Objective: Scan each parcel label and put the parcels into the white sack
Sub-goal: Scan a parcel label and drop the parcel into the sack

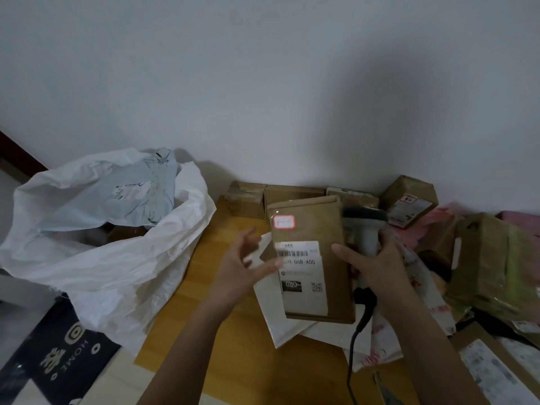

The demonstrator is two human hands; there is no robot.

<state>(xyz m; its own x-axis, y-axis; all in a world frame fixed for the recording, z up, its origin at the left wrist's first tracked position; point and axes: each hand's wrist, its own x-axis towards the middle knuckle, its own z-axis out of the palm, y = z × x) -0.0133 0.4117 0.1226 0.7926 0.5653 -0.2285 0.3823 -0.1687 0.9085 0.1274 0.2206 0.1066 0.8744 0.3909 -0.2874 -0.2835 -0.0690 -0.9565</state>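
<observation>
Starting at the left, the white sack [117, 258] slumps open beside the wooden table [228, 331], with a grey mailer bag [128, 191] already poking out of its mouth. The left hand [242, 264] hovers over the table with fingers spread wide, its fingertips just at the left edge of a flat brown parcel [312, 258], not yet gripping it. The parcel stands tilted up, label [302, 276] facing the camera, and a red scan patch [284, 222] glows above the label rather than on the barcode. The right hand [377, 264] curls around the grey scanner [365, 229] handle while its thumb presses the parcel's right edge, so one hand carries both things. More brown boxes [409, 200] and wrapped parcels crowd the right side.

The likely trouble: the beam misses the barcode, so the parcel goes in unscanned. The thumb-only hold also looks weak; the parcel could slip before the left hand closes, and the trailing cable [356, 331] could drag across the parcels beneath it.
</observation>
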